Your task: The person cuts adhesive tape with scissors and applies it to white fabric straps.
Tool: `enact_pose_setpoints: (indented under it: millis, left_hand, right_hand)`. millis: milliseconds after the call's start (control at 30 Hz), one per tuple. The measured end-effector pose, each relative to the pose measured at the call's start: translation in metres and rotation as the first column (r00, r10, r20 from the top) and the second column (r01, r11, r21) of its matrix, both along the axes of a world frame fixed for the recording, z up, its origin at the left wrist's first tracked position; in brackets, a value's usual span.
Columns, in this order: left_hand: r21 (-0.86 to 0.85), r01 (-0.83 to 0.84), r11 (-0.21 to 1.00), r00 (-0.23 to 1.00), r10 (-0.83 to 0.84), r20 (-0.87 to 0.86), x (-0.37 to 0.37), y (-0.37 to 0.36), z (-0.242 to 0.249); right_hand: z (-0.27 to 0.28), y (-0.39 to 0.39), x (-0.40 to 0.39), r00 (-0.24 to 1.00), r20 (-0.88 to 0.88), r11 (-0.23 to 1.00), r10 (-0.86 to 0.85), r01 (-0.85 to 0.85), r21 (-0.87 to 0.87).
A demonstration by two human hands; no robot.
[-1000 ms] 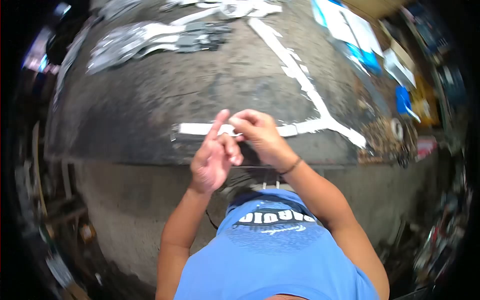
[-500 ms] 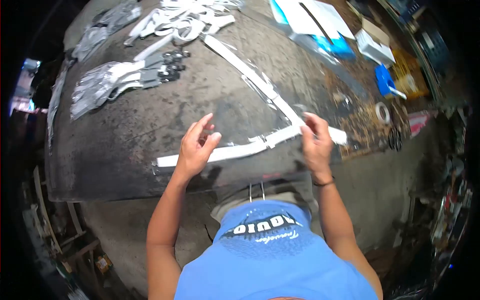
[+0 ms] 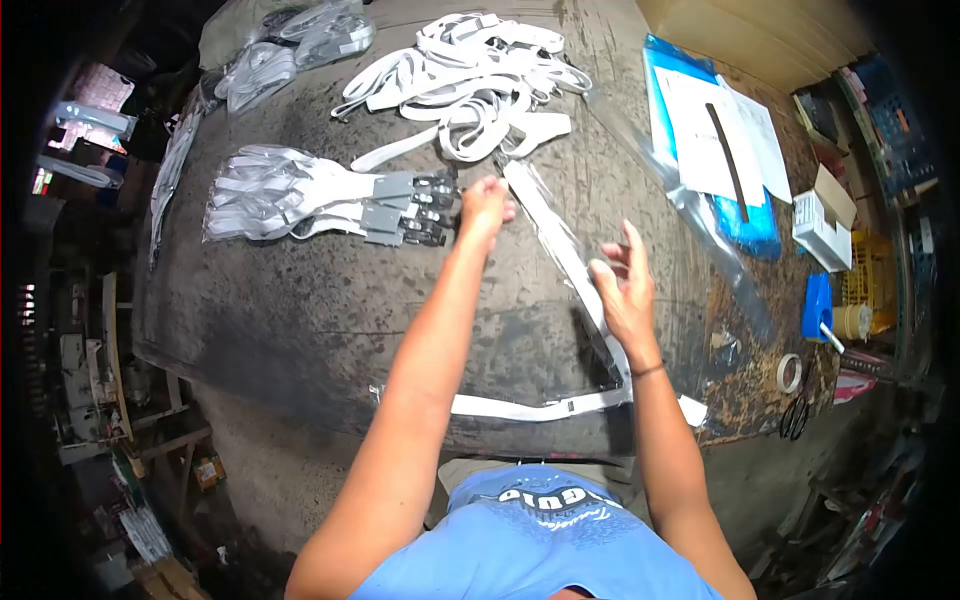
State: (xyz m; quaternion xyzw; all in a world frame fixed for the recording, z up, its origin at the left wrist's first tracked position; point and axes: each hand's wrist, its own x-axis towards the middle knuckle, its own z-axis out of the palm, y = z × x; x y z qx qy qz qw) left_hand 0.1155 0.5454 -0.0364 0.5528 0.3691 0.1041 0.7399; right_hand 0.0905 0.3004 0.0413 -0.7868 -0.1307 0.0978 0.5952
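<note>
The white strap lies flat on the tabletop, slanting from just beside the left grip down past the right grip. From where I stand, the left grip has its fingers curled in near the strap's far end; I cannot tell whether they pinch anything. The right grip is spread, thumb and fingers apart with nothing between them, the strap just to its left. Laid out like that, the strap is probably meant to lie straight, with its length in reach of both arms. A second white strip runs nearer the body than either grip, passing under the left forearm; whether the two join by the right wrist, I can't make out. Just left of the left grip sits a bundle of straps in clear plastic, its black clips all turned one way, presumably against tangling. Beyond the left grip is a looser heap. Off to the right of the right grip are papers and, nearer the body, a tape roll and scissors, likely set aside but handy.
</note>
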Motion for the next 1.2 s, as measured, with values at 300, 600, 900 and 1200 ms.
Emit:
enact_pose_setpoints:
  millis: [300,600,900,1200]
  left_hand:
    - [-0.142,0.040,0.989,0.994,-0.055,-0.098,-0.006,-0.004,0.013]
    - [-0.568,0.181,0.803,0.983,-0.153,0.098,0.010,0.023,0.034]
    - [-0.391,0.274,0.879,0.921,-0.123,0.370,0.040,0.042,0.048]
    - [-0.485,0.116,0.867,0.969,0.009,0.247,0.029,0.042,0.042]
  right_hand:
    - [-0.052,0.140,0.103,0.961,0.206,0.955,0.184,-0.125,-0.269]
    - [-0.034,0.133,0.106,0.923,-0.236,0.943,0.305,-0.259,0.207]
    - [-0.023,0.136,0.101,0.939,-0.250,0.954,0.238,-0.178,0.240]
    - [-0.027,0.136,0.101,0.909,-0.310,0.942,0.280,-0.197,0.272]
